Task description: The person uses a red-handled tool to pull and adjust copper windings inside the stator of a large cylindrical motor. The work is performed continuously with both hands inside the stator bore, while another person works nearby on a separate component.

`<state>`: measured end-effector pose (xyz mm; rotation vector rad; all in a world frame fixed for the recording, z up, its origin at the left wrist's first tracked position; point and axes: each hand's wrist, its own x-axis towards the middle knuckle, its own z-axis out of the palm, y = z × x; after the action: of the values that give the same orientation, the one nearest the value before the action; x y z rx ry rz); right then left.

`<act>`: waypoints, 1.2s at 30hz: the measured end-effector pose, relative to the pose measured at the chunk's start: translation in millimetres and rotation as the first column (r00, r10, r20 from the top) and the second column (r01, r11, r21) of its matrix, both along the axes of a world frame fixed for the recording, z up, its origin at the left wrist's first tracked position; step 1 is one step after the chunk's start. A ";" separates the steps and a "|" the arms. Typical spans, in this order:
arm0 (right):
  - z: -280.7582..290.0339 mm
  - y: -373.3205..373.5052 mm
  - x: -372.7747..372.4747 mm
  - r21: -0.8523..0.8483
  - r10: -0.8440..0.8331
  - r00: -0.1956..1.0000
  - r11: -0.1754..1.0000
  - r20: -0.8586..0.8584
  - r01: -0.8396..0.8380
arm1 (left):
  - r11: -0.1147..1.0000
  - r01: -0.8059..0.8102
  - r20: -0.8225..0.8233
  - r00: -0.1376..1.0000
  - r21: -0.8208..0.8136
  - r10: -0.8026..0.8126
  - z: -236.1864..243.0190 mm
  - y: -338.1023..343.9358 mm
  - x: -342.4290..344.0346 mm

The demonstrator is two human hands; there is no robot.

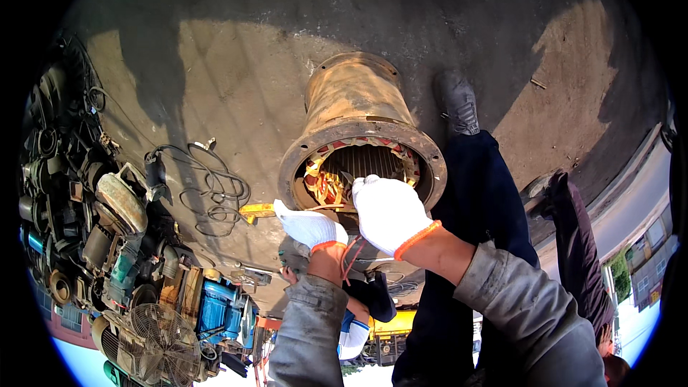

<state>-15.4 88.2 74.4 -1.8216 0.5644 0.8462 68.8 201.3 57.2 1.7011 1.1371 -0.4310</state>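
A rusty cylindrical motor housing (pixel 353 93) lies on its side, its flanged end facing me, with red and yellow windings (pixel 324 185) inside around a slotted core. My right hand (pixel 387 211), in a white orange-cuffed glove, is closed at the lower part of the opening; what its fingers hold is hidden. My left hand (pixel 304 223), gloved alike, is just below and left of the rim, fingers stretched out, holding nothing that I can see. Red leads (pixel 348 256) hang between my wrists. A yellow tool or bar (pixel 254 211) lies left of the housing.
A pile of machine parts (pixel 107 244), with a blue motor (pixel 218 309) and fan guard (pixel 154 344), fills the left. A looped cable (pixel 215 179) lies nearby. My shoe (pixel 456 100) is right of the housing. Other people appear below (pixel 355 333) and at far right (pixel 580 258).
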 end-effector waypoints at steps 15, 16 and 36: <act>-20.8 18.9 -2.8 -0.111 -0.147 0.974 0.980 0.171 0.168 | 0.906 0.244 -0.134 0.969 0.346 -0.209 -49.4 113.7 -10.2; -27.3 18.1 -1.6 -0.081 -0.151 0.969 0.982 0.193 0.170 | 0.887 0.269 -0.164 0.961 0.376 -0.222 -47.4 104.3 -9.0; -53.1 51.5 -9.0 -0.124 -0.251 0.948 0.953 0.194 0.277 | 1.000 -0.021 0.033 0.999 0.020 0.021 -14.6 31.1 -10.1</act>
<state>-24.4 139.6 21.4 -1.8805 0.7545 0.4658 58.7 232.4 42.6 1.7060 1.1379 -0.3786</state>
